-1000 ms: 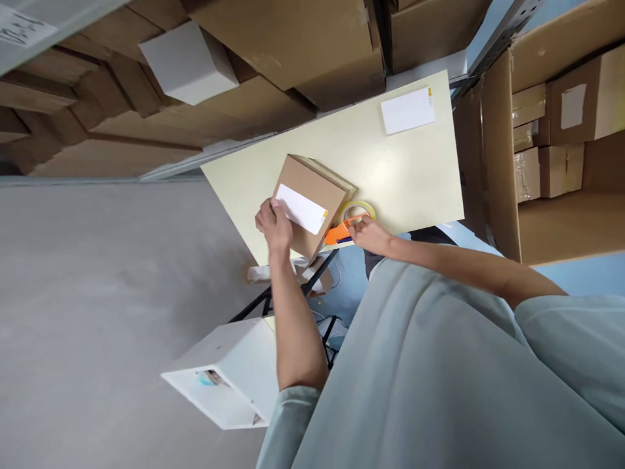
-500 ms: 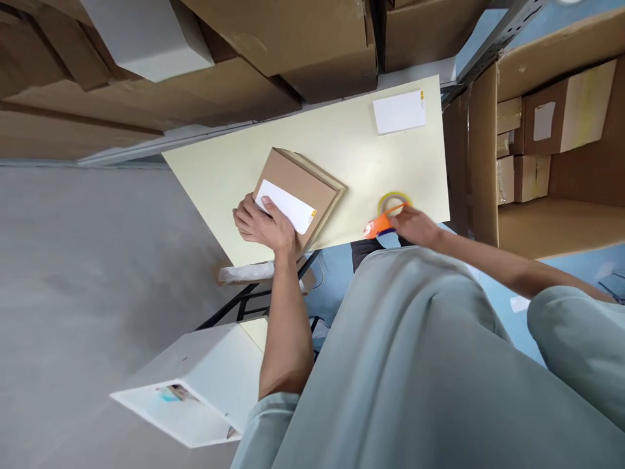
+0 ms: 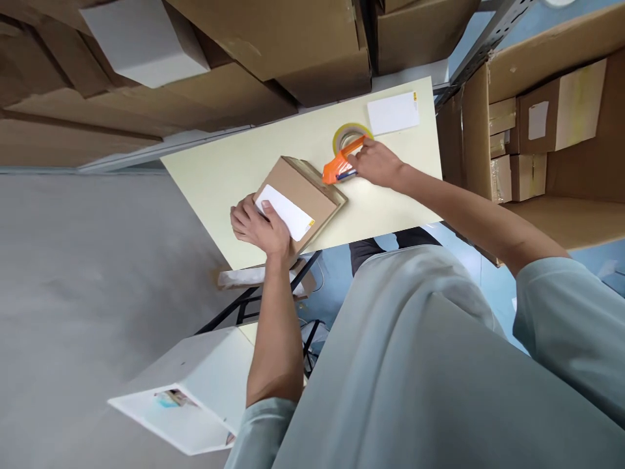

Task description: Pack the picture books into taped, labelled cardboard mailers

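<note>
A brown cardboard box (image 3: 305,189) sits at an angle on the cream table (image 3: 395,202), with a white label (image 3: 284,212) on its upper face. My left hand (image 3: 258,225) grips the box's left edge, its thumb lying over the label. In my right hand (image 3: 374,163) is an orange tape dispenser (image 3: 336,168) loaded with a yellow-rimmed tape roll (image 3: 349,133). The dispenser's front end is at the box's far right edge; I cannot tell whether it touches. Fingers hide part of the dispenser's handle.
A white labelled packet or sheet (image 3: 393,113) lies at the table's far right. Cardboard boxes (image 3: 273,39) line a shelf behind the table. On the right stands a large open carton (image 3: 576,221) holding several smaller boxes. A white box-like object (image 3: 195,378) is at lower left.
My right hand has carried the tape dispenser from the table's near edge up and left to the box. My left hand and the box have stayed nearly in place.
</note>
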The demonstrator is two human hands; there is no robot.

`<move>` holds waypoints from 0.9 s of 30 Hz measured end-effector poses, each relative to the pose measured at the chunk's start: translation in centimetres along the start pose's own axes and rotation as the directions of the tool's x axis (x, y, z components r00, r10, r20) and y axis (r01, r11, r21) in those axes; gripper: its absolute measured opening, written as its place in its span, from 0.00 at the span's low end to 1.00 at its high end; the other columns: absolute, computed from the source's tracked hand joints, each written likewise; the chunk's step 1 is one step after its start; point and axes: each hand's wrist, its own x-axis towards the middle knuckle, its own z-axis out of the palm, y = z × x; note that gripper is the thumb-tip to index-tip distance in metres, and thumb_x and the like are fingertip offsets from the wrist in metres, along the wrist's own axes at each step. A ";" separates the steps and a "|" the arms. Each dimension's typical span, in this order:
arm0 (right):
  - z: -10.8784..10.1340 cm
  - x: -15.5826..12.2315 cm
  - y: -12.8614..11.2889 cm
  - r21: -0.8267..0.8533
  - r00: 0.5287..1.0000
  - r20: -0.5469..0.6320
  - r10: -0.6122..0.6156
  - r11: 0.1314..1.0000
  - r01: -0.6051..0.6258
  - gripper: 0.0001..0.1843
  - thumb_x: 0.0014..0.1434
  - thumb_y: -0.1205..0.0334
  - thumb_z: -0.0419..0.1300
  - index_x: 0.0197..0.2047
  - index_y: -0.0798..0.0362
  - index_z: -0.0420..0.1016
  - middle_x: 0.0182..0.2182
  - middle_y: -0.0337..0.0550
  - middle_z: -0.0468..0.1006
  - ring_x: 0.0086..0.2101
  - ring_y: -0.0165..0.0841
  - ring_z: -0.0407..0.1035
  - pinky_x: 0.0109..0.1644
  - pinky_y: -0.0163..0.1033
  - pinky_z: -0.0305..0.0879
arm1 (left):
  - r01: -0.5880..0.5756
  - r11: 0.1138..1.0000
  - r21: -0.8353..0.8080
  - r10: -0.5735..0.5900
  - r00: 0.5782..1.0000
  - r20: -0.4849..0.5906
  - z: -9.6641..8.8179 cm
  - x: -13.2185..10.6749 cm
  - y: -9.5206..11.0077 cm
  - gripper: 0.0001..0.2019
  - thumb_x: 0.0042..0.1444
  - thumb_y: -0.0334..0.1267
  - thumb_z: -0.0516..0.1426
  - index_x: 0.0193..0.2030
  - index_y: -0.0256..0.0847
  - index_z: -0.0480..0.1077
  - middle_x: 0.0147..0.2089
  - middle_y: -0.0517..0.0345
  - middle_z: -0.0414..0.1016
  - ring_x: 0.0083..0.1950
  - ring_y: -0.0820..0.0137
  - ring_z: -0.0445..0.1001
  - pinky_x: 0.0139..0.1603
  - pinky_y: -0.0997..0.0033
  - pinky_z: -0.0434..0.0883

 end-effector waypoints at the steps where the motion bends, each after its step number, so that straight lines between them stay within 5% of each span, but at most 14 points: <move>1: 0.0 -0.2 -0.9 -0.018 0.999 0.024 -0.034 0.999 0.034 0.18 0.73 0.72 0.49 0.58 0.70 0.74 0.44 0.56 0.89 0.46 0.43 0.86 0.70 0.51 0.69 | -0.047 0.999 0.008 0.046 0.999 0.029 -0.4 0.3 -0.5 0.27 0.79 0.53 0.45 0.73 0.41 0.70 0.77 0.35 0.67 0.84 0.46 0.55 0.84 0.36 0.46; 7: 1.2 -3.3 -7.1 0.033 0.996 0.082 -0.034 0.999 0.032 0.26 0.70 0.77 0.43 0.66 0.68 0.70 0.41 0.54 0.88 0.42 0.41 0.84 0.69 0.52 0.67 | -0.365 0.930 -0.046 0.364 0.897 0.251 -2.2 1.7 -0.7 0.23 0.76 0.41 0.51 0.73 0.43 0.71 0.80 0.43 0.65 0.89 0.47 0.38 0.82 0.27 0.25; 10: 1.3 -4.5 -11.5 0.155 0.991 0.134 -0.016 0.988 -0.005 0.27 0.70 0.78 0.42 0.67 0.71 0.69 0.43 0.59 0.88 0.44 0.43 0.84 0.70 0.53 0.65 | -0.455 0.882 -0.121 0.470 0.836 0.285 -0.4 -0.9 1.6 0.22 0.75 0.37 0.49 0.71 0.40 0.71 0.79 0.42 0.67 0.88 0.51 0.45 0.85 0.30 0.34; 12: 1.1 -4.9 -14.1 0.253 0.989 0.148 -0.027 0.967 -0.011 0.25 0.70 0.79 0.42 0.63 0.72 0.72 0.45 0.63 0.88 0.45 0.45 0.84 0.69 0.54 0.66 | -0.454 0.871 -0.189 0.489 0.838 0.241 1.3 -3.8 2.6 0.20 0.77 0.38 0.46 0.66 0.38 0.72 0.77 0.38 0.69 0.88 0.55 0.47 0.87 0.36 0.41; 17: 1.3 -5.3 -17.1 0.379 0.990 0.133 -0.039 0.925 -0.015 0.22 0.71 0.77 0.45 0.59 0.66 0.76 0.47 0.63 0.88 0.47 0.48 0.84 0.69 0.54 0.68 | -0.539 0.806 -0.244 0.587 0.778 0.222 2.7 -8.2 1.1 0.20 0.81 0.43 0.42 0.59 0.41 0.74 0.69 0.39 0.77 0.86 0.60 0.56 0.87 0.40 0.52; 22: 4.2 -8.5 -14.3 0.493 0.988 0.136 -0.071 0.870 -0.006 0.26 0.71 0.77 0.47 0.66 0.68 0.73 0.49 0.63 0.88 0.50 0.46 0.84 0.71 0.55 0.64 | -0.583 0.772 -0.254 0.634 0.732 0.250 2.2 -7.7 -0.8 0.18 0.79 0.44 0.48 0.61 0.38 0.74 0.65 0.36 0.79 0.83 0.53 0.62 0.85 0.36 0.54; 27: 6.7 -13.4 -4.7 0.339 0.978 0.182 0.099 0.928 -0.156 0.26 0.73 0.73 0.45 0.67 0.72 0.70 0.44 0.67 0.88 0.44 0.50 0.84 0.65 0.58 0.66 | -0.616 0.747 -0.249 0.664 0.710 0.234 3.2 -8.0 -1.1 0.22 0.72 0.51 0.60 0.62 0.37 0.73 0.65 0.32 0.77 0.83 0.47 0.62 0.85 0.33 0.52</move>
